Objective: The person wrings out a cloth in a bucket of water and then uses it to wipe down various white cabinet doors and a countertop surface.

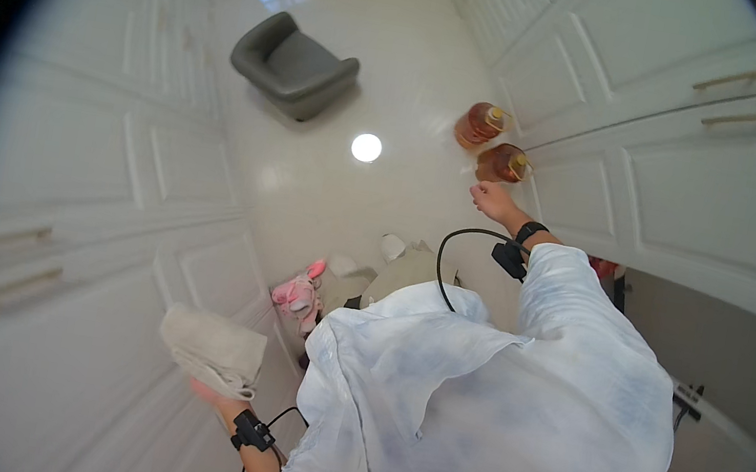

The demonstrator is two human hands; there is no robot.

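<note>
A folded beige cloth (212, 346) is held up on the left, against the white cabinet fronts. Beneath it my left hand (217, 396) is closed on it, with most of the fingers hidden by the fabric. My right hand (494, 201) is out ahead on the right, its fingers curled in and nothing visible in them. Just beyond it on the floor stand two large bottles of amber liquid with yellow caps, the nearer bottle (503, 164) and the farther bottle (480, 126).
White cabinets line both sides, with brass-coloured handles on the left cabinet (103, 222) and right cabinet (647, 160). A grey low-backed seat (296, 68) stands ahead on the glossy floor. Something pink and plush (299, 295) lies near my feet. A black cable (443, 256) loops by my right sleeve.
</note>
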